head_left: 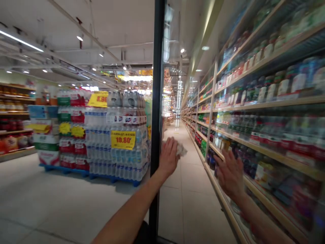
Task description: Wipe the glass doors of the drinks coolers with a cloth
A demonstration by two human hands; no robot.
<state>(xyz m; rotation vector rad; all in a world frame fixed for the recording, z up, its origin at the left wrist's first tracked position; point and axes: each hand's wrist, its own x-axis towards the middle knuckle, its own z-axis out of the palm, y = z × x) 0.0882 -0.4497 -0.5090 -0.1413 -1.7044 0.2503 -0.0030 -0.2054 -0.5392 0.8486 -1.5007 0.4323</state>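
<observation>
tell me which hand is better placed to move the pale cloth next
Likely the left: the left hand holds the pale cloth, just beside the dark frame. The blurred hand at right appears apart from that cloth and may only be a reflection; I cannot tell.

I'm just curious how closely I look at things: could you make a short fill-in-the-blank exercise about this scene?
1. The crumpled whitish cloth is in the person's ____ hand.
2. The pallet under the stacked bottles is coloured ____.
3. The price on the lower large yellow sign reads ____.

Missing words: left; blue; 19.80
</observation>
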